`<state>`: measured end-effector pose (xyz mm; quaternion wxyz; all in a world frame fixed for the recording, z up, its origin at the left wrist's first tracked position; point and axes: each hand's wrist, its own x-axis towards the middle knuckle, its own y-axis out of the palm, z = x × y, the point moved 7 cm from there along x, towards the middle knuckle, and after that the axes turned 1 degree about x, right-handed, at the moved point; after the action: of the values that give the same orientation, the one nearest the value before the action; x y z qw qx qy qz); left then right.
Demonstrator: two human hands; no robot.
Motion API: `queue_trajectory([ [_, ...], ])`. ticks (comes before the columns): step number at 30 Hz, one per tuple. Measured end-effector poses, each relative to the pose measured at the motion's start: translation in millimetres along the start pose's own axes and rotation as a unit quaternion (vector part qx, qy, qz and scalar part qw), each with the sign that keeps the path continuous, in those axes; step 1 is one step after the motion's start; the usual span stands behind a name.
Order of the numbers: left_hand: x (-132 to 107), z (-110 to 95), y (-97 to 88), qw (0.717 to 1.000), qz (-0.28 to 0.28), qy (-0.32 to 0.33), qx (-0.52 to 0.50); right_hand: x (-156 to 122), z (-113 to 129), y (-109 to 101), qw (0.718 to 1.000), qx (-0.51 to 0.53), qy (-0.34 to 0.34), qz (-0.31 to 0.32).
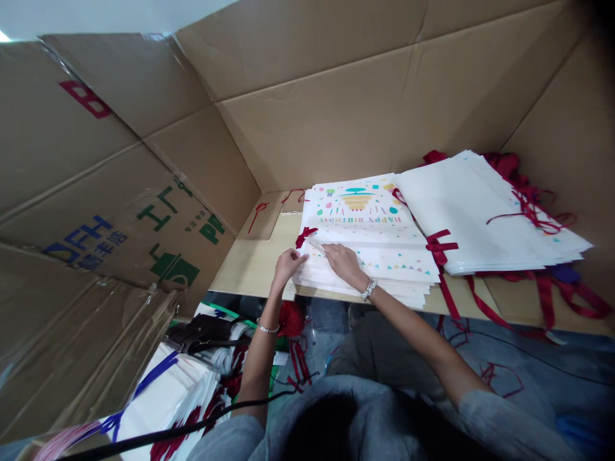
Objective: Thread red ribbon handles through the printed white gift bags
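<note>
My left hand [288,267] touches the near left edge of a stack of white paper gift bags [369,221] printed with a colourful cake and an upside-down "HAPPY BIRTHDAY". My right hand [342,264] lies on the top bag a little to the right, near a lifted pale edge. I cannot tell whether either hand grips the paper. Red ribbon handles [439,246] trail from the stack. A second stack of white bags [473,211] lies to the right, overlapping it, with tangled red ribbons [531,208].
Both stacks rest on a pale board [250,275] inside a large open cardboard box, whose brown wall [312,121] rises behind them. Below the board lie more white bags [163,403], a dark brown bag [204,333] and loose red cords [298,362]. A black cable [168,435] crosses the lower left.
</note>
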<state>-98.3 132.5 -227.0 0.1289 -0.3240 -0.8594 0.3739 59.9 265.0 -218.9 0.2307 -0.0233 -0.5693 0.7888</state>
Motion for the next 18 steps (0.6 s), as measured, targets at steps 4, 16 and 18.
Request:
queue_trajectory([
  [4,4,-12,-2.5,0.999,0.006,-0.004,0.049,-2,2,-2,1.0,0.003,-0.001,0.002],
  [16,-19,-66,-17.4,0.965,-0.113,0.039,0.233,-9,10,-4,0.999,-0.017,-0.04,-0.01],
  [18,-14,-68,-18.4,0.972,-0.122,0.039,0.198,-10,12,-5,0.999,-0.02,-0.044,-0.017],
])
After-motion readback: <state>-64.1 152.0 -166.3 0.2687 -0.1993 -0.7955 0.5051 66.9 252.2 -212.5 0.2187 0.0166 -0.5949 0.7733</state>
